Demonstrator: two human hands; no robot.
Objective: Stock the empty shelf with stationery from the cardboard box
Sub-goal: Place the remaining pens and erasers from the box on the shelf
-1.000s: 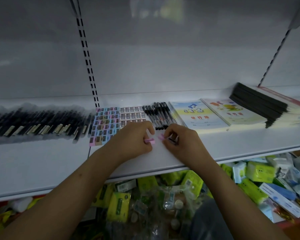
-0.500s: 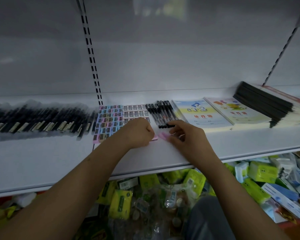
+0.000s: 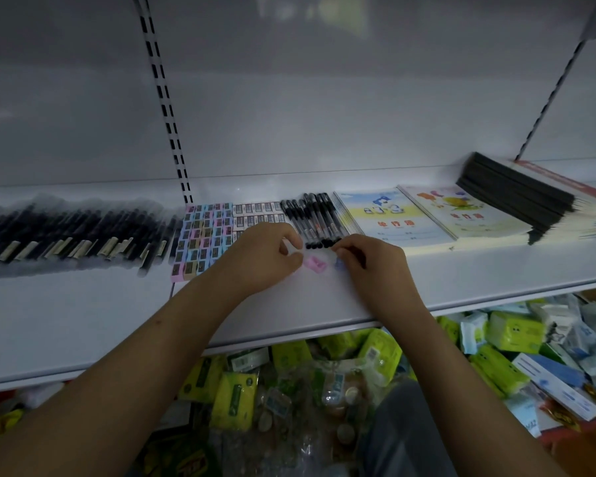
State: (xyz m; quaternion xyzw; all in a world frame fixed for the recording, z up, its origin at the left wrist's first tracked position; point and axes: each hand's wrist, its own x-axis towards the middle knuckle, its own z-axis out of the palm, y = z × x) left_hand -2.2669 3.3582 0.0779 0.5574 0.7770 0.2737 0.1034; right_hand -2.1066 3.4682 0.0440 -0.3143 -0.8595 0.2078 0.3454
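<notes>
Shelf (image 3: 461, 280), white, partly stocked: one long blurred row of dark pens (image 3: 66, 239) at far left, too smeared to count; one block of small pastel sharpeners (image 3: 203, 239); white erasers (image 3: 258, 215) in at least two rows, partly behind my left hand (image 3: 265, 256); one bundle of black gel pens (image 3: 317, 218), roughly eight; two illustrated exercise books (image 3: 393, 218) face up; one fanned stack of black-spined notebooks (image 3: 516, 197) at right. One loose pink sharpener (image 3: 315, 264) lies on the shelf just beside my left hand, whose fingers are curled, though whether they touch it I cannot tell. My right hand (image 3: 375, 266) pinches a small bluish item (image 3: 339, 264), kind unclear. Below: assorted green and white packets (image 3: 496, 339), uncounted.
</notes>
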